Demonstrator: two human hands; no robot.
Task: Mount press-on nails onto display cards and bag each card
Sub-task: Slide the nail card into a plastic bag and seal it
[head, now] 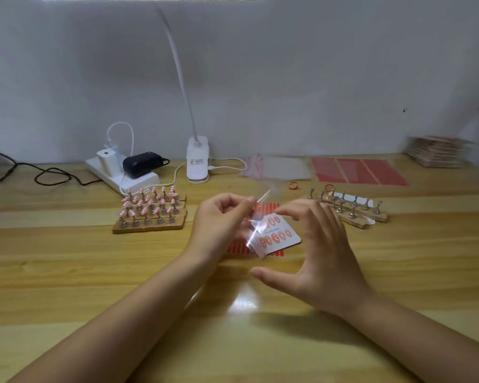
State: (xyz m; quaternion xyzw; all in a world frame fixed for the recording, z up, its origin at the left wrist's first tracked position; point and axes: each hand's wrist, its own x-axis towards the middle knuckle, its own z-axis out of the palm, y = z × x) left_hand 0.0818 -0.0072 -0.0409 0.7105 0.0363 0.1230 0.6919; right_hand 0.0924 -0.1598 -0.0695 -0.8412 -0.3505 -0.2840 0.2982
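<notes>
Over the middle of the wooden table, the person's left hand is pinching the top edge of a clear plastic bag between thumb and curled fingers, holding it just above the tabletop. A white display card carrying two rows of pink press-on nails is sitting partly inside the bag, its right half sticking out. The right hand is hovering beside the card with fingers spread wide and thumb stretched out, gripping nothing; its fingertips are lying close to the card's upper edge, though I cannot tell whether they are touching it. Beneath the card a red striped sheet is lying flat. To the left, wooden stands are holding more pink nails; to the right, another stand is showing bare metal holders.
</notes>
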